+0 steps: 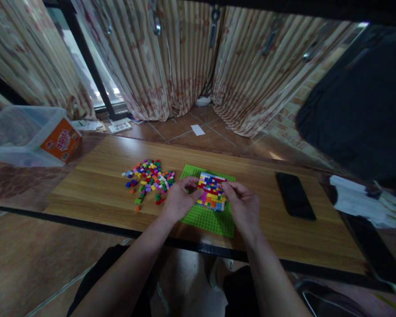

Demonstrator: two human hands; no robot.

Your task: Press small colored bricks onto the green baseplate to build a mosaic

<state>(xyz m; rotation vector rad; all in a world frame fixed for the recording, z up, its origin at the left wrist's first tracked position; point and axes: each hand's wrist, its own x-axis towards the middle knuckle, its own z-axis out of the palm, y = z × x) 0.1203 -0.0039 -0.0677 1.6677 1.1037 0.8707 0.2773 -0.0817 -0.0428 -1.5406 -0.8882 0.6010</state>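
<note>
Wooden tabletop point(267, 176) lies beneath the brick block point(214, 186) — rectangular, brightly multicoloured.

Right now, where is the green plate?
In the head view, the green plate lies on the table, between the loose bricks at left and the phone at right.

two hands point(181, 202), one board point(214, 223), one brick panel point(213, 188), one brick pile point(152, 176), one phone point(295, 196) on one counter point(92, 185), one bin point(26, 152)
</note>
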